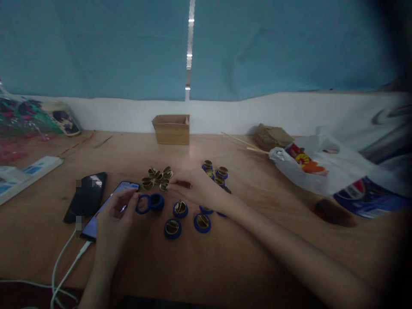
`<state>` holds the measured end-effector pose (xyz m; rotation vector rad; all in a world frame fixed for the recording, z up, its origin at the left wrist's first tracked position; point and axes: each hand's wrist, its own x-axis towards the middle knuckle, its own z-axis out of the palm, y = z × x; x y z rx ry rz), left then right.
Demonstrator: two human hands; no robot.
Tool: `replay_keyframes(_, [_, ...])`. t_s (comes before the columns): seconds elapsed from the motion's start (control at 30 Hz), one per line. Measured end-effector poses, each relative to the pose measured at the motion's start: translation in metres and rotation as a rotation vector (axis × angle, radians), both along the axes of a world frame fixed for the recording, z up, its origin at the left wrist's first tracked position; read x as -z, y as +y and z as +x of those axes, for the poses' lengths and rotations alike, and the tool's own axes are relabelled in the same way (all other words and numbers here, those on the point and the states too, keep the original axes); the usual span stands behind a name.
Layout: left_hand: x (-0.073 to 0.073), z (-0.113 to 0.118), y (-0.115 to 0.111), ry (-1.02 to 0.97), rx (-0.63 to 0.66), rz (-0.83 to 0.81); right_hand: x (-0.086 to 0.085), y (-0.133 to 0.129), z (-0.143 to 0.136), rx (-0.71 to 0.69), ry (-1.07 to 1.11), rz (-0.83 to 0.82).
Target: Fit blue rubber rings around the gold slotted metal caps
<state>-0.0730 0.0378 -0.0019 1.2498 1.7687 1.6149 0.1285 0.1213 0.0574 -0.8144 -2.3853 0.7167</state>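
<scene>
My left hand (116, 212) pinches an opened round blue case (156, 202) by the rim of its ring-shaped lid (143, 204). The cup half of that case looks dark inside. Stretched across the table, my right hand (201, 186) has its fingertips closed on the edge of a gold hinged metal piece (164, 185). That piece lies at the near side of a small cluster of similar gold pieces (149, 172). Nearer to me are blue cases with gold inserts (172, 228), and my right forearm partly covers others (202, 222).
More filled blue cases (222, 172) sit beyond my right wrist. A phone with a lit screen (124, 186) and a dark phone (86, 197) lie at left with white cables. A cardboard box (173, 130) stands at the back; a plastic bag (299, 176) lies right.
</scene>
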Motion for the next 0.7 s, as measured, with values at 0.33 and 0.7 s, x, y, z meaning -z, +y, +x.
replay_keyframes(0.33, [-0.024, -0.006, 0.021, 0.101, 0.094, -0.078, 0.011, 0.020, -0.013, 0.035, -0.042, 0.043])
replay_keyframes(0.7, [-0.013, 0.004, 0.027, 0.228, 0.242, -0.125, -0.003, 0.025, 0.002, 0.092, -0.039, 0.080])
